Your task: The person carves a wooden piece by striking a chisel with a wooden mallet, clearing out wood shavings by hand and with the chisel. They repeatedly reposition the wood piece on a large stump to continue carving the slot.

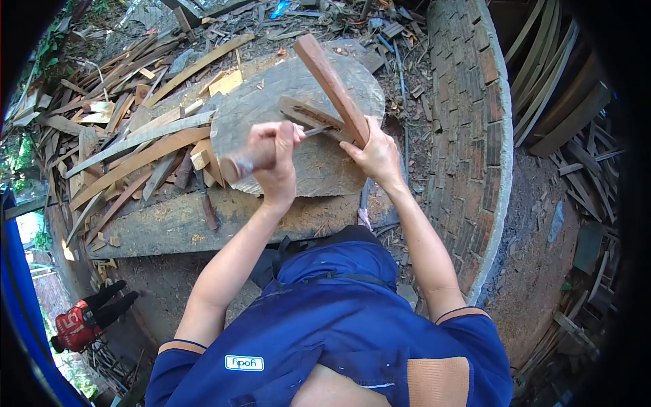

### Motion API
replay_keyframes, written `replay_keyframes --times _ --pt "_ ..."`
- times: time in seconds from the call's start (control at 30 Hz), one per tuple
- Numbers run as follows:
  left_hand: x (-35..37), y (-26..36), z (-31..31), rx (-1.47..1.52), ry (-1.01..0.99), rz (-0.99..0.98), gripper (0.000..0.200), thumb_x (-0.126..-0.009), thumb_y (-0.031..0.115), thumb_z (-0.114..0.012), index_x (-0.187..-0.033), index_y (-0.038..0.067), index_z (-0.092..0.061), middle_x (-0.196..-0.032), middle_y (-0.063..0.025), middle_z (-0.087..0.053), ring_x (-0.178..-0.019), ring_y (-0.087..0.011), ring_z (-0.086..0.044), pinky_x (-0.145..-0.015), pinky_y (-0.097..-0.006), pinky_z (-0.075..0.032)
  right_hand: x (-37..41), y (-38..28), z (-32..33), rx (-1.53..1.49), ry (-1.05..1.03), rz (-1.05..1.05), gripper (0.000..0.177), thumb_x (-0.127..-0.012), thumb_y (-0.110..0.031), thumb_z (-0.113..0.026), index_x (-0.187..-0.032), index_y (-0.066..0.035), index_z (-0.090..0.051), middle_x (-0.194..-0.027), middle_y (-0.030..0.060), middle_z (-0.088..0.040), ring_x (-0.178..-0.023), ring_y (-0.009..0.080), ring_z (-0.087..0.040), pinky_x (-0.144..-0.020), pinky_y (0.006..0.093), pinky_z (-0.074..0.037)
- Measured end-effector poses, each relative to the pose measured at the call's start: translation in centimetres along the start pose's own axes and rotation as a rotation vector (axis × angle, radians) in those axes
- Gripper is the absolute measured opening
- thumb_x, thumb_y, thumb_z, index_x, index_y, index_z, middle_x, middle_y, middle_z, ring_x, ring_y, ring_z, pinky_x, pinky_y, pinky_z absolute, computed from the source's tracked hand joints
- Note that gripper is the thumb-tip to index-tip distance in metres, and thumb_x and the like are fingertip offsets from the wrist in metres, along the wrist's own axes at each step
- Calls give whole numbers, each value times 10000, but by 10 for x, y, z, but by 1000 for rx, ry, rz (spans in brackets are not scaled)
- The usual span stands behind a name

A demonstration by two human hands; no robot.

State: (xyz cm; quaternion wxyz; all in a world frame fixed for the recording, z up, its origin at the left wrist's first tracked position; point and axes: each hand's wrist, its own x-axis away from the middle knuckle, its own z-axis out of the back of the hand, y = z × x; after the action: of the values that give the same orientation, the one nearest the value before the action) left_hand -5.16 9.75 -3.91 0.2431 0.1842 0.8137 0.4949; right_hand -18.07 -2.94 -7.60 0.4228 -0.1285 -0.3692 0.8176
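Observation:
My left hand (277, 163) is closed around the thick wooden handle of a chisel (316, 130). Its thin metal shank slants to the right, with the tip at the grooved face of a short wooden piece (298, 110). My right hand (378, 154) grips the lower end of a long reddish-brown wooden bar (330, 81), right where it meets the grooved piece. The bar slants up and to the left over a big round chopping block (254, 102), whose cracked top lies under both hands.
Wood offcuts (146, 146) lie heaped to the left of the block. A wooden-handled tool (208, 210) rests on the plank bench (156, 227). A low brick wall (468, 136) curves along the right side. At the lower left is a person in a red shirt (71, 325).

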Motion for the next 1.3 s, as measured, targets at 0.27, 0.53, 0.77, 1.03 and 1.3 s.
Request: replay_keyframes --times 0.27,0.53,0.77,1.03,1.3 --pt "27 4 -2 -338 -268 -242 118 -986 88 -561 -949 71 -450 -893 -85 -583 -903 -197 -599 -997 -487 -462 -5 4 1 19 -89 -11 582 -772 -335 -776 -1223 -85 -507 -957 207 -697 -934 405 -671 -796 497 -521" --pt "-21 17 -8 -81 -132 -173 123 -984 45 -531 -966 89 -418 -767 -53 -510 -739 -180 -545 -877 -438 -482 -2 4 -1 -8 -64 -35 554 -766 -320 -784 -1190 -73 -526 -942 217 -693 -926 398 -675 -778 471 -527" --pt "-41 5 -17 -45 -153 40 185 -902 112 -707 -864 42 -541 -751 -47 -609 -694 -124 -630 -671 -264 -546 -3 -1 3 8 -78 -39 549 -777 -319 -771 -1207 -97 -512 -954 199 -699 -927 404 -673 -790 491 -525" --pt "-43 8 -32 -265 -240 3 150 -924 118 -672 -860 58 -550 -734 -45 -600 -679 -120 -612 -679 -292 -564 -3 7 -3 -1 -65 -6 537 -781 -342 -765 -1188 -105 -508 -946 200 -697 -924 407 -669 -783 493 -521" --pt "-14 -9 -51 -245 -91 -206 149 -854 87 -753 -784 81 -622 -708 22 -636 -628 -36 -571 -541 -202 -455 -7 4 2 49 -99 5 513 -788 -365 -749 -1164 -87 -536 -958 218 -694 -931 410 -666 -799 492 -516"
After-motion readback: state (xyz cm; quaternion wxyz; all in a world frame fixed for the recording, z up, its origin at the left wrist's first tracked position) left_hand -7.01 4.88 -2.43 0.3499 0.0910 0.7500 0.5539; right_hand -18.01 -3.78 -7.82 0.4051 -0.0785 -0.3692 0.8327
